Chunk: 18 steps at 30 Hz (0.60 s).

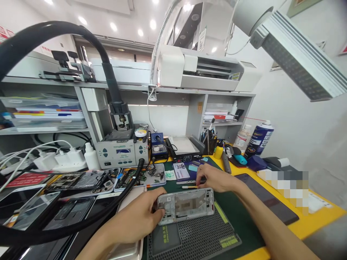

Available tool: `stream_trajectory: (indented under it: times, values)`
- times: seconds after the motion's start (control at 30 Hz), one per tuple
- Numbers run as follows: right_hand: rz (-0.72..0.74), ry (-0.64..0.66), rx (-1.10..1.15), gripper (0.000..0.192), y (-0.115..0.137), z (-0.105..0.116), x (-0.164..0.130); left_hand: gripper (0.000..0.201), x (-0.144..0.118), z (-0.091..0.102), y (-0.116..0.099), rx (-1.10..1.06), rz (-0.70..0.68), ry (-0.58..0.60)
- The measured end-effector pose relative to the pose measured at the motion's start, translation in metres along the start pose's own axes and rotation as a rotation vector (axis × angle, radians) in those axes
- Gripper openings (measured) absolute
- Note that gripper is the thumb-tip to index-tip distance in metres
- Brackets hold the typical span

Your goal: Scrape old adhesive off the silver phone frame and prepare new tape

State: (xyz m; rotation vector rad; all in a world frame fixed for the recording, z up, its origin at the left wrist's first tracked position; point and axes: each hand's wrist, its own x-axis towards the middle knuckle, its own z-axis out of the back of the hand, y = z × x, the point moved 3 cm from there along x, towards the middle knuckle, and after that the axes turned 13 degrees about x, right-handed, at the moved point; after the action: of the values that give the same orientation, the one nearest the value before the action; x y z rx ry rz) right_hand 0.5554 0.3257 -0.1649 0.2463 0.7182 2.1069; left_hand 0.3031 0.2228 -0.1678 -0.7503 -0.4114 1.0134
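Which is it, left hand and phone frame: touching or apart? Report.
Touching. The head view shows the left hand gripping one end of the phone frame.

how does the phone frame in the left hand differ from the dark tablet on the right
The phone frame is silvery with small cutouts; the tablet is plain dark. The left hand grips the phone frame; the tablet lies flat, unheld. The tablet looks larger than the phone frame. Both are roughly rectangular.

No text reads clearly; lettering (229, 241) on the honeycomb mat (200, 233) is blurred.
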Motion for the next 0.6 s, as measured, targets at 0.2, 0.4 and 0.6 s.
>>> stream_trajectory:
  times: [0.2, 0.4, 0.6]
  values:
    - [0.039, -0.169, 0.350, 0.017, 0.004, 0.018, -0.008, 0.009, 0.001, 0.001, -0.001, 0.008, 0.022, 0.015]
    - [0.095, -0.352, 0.806, 0.028, 0.009, 0.035, -0.023, 0.008, 0.003, -0.002, 0.007, -0.094, 0.042, 0.026]
    - [0.062, -0.129, 1.051, 0.033, 0.028, 0.018, -0.027, 0.007, 0.011, -0.007, 0.017, -0.295, 0.048, -0.007]
